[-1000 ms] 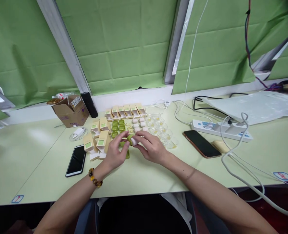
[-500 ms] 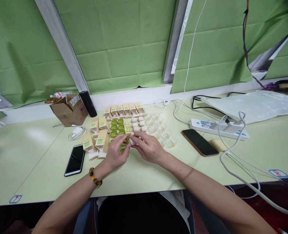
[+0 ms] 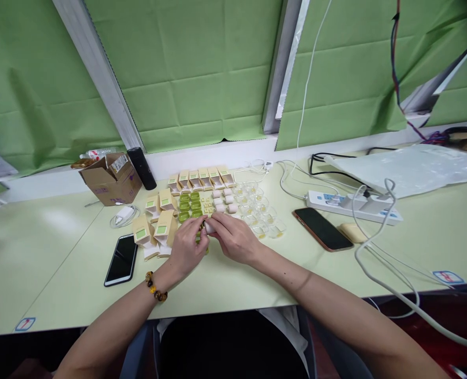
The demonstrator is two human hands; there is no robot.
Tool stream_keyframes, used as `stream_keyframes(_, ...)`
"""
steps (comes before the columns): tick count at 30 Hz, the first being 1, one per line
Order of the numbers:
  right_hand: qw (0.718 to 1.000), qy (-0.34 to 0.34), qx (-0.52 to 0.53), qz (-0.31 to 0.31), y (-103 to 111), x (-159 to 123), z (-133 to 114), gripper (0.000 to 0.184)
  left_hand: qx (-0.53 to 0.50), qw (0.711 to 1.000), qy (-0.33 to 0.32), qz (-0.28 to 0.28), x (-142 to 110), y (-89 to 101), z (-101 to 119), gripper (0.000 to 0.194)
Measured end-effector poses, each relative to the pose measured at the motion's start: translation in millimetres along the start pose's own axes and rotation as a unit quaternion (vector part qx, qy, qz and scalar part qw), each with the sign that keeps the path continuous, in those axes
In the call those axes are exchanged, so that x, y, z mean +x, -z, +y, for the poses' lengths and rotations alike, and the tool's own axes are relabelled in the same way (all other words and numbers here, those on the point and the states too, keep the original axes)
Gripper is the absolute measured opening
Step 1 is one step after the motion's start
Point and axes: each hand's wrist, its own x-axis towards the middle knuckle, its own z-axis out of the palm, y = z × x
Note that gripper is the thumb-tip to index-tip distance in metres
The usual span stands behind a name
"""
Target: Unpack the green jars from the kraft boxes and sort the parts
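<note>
My left hand (image 3: pixel 188 246) and my right hand (image 3: pixel 233 238) meet over the pale green table (image 3: pixel 233 284), fingers pinched together on one small piece, white at one end and green at the other (image 3: pixel 206 227). Behind the hands lie green trays (image 3: pixel 190 205), small white caps (image 3: pixel 224 200) and clear cups (image 3: pixel 261 215). Tan cartons with green labels (image 3: pixel 161 228) stand left of the left hand, and more cartons (image 3: pixel 200 179) form a row at the back. A bead bracelet (image 3: pixel 155 287) sits on my left wrist.
A black phone (image 3: pixel 123 259) lies left of the cartons, another phone (image 3: pixel 322 229) to the right. A white power strip (image 3: pixel 354 206) with cables, an open cardboard box (image 3: pixel 110 179), a black bottle (image 3: pixel 141 168) and a white sheet (image 3: pixel 410 166) are farther back.
Both hands have drawn closer together, and the small white and green piece is now mostly covered by the fingers. The view has shifted slightly.
</note>
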Motion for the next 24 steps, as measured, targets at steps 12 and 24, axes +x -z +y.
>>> stream_keyframes(12,0.993,-0.074,0.091,0.002,-5,-10,5,0.04,-0.054,0.998,-0.003,-0.035,3,4.0,0,0.038)
stream_keyframes(24,0.961,-0.158,0.209,0.087,5,-5,15,0.028,-0.087,0.991,0.09,-0.045,3,2.4,-5,0.038)
